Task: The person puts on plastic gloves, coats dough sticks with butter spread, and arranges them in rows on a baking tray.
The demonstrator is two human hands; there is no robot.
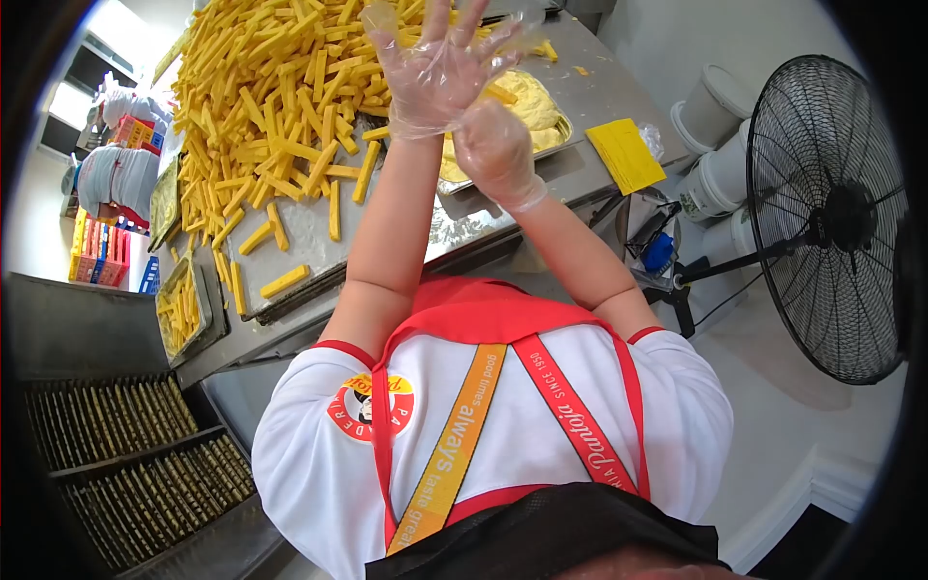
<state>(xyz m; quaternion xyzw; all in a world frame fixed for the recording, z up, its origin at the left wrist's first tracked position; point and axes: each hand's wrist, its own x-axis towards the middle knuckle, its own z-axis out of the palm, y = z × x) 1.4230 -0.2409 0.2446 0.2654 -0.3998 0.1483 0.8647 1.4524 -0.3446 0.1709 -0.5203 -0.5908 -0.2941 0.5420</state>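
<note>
The metal table [604, 97] carries a heap of yellow sticks [280, 106] and, right of it, a tray [570, 133] of yellow, dough-like mass [532, 101]. The left hand [430, 77] is raised over the table — palm toward the camera, fingers spread wide, grasping nothing. The right hand [495, 150], also gloved, is curled closed at the left wrist — pinching the cuff of the clear left glove [425, 124].

Blk fan [839, 215] & wht buckets [712, 186] nr pale wall [667, 43], rt; metal rack [135, 450], lt.
</note>
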